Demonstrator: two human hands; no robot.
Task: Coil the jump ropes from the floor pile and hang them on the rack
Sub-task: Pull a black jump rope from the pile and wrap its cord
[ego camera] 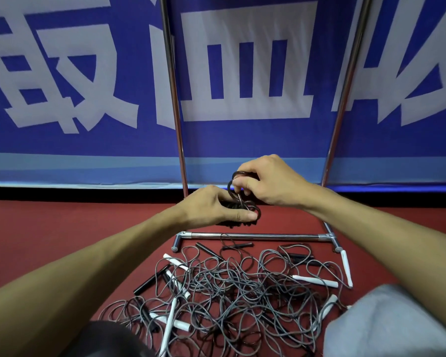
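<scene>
Closest in, at the lower right, is a knee in light grey cloth (pixel 386 320). At the lower left edge is a dark rounded shape (pixel 106 338) that I cannot identify. Between them, on the dark red floor (pixel 62 228), lies the tangled pile of thin grey and black jump ropes (pixel 229 287). Slim white handles and black handles stick out of it at all angles. The pile sits below both forearms and well apart from the hands.

Just beyond the pile, the chrome tube rack's base bar (pixel 255 236) lies flat on the floor, with a short foot at each end.

Above and past that bar, both hands meet around one coiled black jump rope (pixel 254 207), held clear of the floor. The left hand (pixel 211 204) is curled round the bundle of coils, its thumb laid across the front. The right hand (pixel 271 181), slightly higher and touching the left, pinches a loop of the same rope with bent fingers. The loop arches up between the two hands.

Behind the hands, the rack's two chrome uprights (pixel 173 86) rise out of frame, leaning apart in the wide view. Farthest back hangs a blue fabric banner with large white characters (pixel 88 140).
</scene>
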